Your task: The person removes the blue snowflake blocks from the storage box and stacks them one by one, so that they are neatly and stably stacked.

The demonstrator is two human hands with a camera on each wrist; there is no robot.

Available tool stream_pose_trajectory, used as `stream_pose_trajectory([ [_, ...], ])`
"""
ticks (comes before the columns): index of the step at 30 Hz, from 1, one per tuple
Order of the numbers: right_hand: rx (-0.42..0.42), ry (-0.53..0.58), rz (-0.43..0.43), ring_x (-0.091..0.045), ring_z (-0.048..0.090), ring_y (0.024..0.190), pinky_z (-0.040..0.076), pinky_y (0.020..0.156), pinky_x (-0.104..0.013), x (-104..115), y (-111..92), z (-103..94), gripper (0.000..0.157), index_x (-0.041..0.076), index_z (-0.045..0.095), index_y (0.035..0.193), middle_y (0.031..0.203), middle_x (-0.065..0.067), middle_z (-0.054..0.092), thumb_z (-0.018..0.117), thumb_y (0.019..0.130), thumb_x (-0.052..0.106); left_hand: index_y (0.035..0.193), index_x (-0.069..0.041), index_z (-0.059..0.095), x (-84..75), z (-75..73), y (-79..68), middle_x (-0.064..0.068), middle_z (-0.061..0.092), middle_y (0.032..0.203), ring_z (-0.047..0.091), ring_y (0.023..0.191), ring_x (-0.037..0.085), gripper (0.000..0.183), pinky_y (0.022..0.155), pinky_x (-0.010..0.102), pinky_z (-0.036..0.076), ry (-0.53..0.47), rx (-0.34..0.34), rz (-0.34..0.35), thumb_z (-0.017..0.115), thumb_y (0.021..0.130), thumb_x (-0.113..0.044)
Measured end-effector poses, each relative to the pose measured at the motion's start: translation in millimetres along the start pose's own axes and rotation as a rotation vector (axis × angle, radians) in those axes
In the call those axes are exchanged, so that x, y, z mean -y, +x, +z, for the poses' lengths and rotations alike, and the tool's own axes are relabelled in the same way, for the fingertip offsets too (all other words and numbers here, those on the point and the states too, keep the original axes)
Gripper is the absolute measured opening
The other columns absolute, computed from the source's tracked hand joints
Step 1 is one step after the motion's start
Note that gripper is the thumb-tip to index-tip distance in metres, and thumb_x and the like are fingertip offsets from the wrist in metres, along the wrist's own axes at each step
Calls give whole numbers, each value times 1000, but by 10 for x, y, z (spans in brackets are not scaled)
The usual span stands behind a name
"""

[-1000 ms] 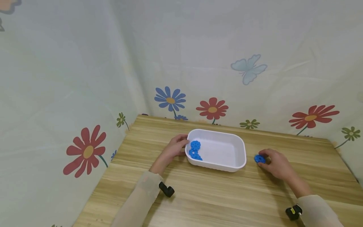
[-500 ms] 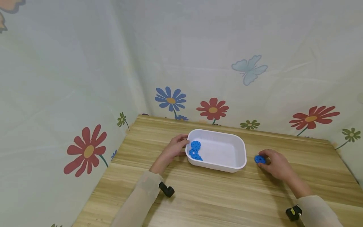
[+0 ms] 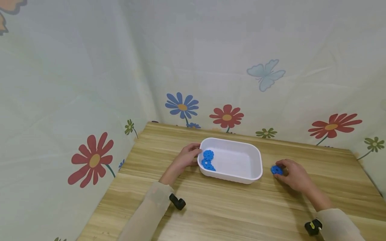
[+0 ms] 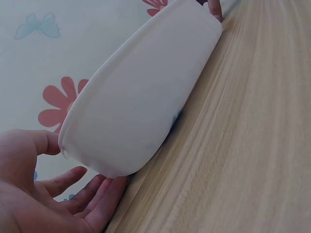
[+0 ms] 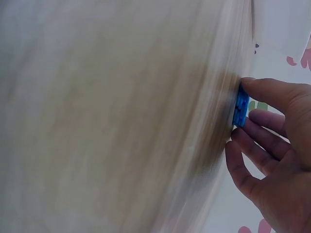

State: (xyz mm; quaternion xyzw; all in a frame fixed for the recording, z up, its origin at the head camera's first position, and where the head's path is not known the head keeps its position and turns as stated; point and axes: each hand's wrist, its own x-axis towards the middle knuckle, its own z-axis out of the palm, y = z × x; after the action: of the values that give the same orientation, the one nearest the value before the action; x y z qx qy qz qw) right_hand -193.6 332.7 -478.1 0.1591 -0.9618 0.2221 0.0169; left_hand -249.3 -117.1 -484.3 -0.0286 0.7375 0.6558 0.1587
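Note:
A white rectangular plastic tub [image 3: 233,160] sits on the wooden table. My left hand [image 3: 186,156] grips its left end, thumb at the rim and fingers against the lower side, as the left wrist view shows on the tub wall [image 4: 136,92]. Inside, at the left end, blue notched snowflake discs [image 3: 208,155] overlap one another. To the right of the tub, my right hand [image 3: 295,175] pinches one more blue snowflake disc [image 3: 276,170] between thumb and fingers. In the right wrist view this disc [image 5: 240,107] shows edge-on, flat and right at the tabletop.
The wood-grain table [image 3: 223,211] ends at a curtain [image 3: 211,60] printed with flowers and a butterfly, behind and to the left. Black camera mounts sit at the left wrist [image 3: 177,202] and the right wrist [image 3: 313,227].
Both hands keep their holds, and the tub and discs stay in place. Only a very slight shift of the head view shows.

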Motion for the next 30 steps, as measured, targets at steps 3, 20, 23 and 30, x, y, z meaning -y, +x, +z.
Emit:
stream_pose_trajectory([
  [3,-10,16,1,-42,68,104,53,93,-66,-31,-31,8,48,-9,67,123,114,-23,70,88,89,18,151,-9,54,15,22,19,16,57,148,63,123,30,48,93,43,62,-13,14,8,60,108,-28],
  [20,-282,90,-167,-38,67,105,60,83,-59,666,191,-112,35,-4,71,121,114,-19,70,82,93,12,149,-7,57,42,-26,28,17,56,150,64,122,30,45,91,42,63,-31,20,54,59,108,-26],
  [23,-281,144,-193,-36,67,104,61,83,-57,905,271,-55,34,-1,72,120,114,-17,71,84,92,13,150,-8,56,49,-36,20,16,56,150,64,122,29,45,91,42,63,-23,17,54,59,109,-27],
  [30,-165,297,-198,-34,67,109,61,90,-55,1406,499,174,35,3,72,124,120,-14,72,83,94,18,151,-9,56,65,-19,30,15,57,150,64,123,28,46,92,41,63,-13,31,51,58,109,-27],
])
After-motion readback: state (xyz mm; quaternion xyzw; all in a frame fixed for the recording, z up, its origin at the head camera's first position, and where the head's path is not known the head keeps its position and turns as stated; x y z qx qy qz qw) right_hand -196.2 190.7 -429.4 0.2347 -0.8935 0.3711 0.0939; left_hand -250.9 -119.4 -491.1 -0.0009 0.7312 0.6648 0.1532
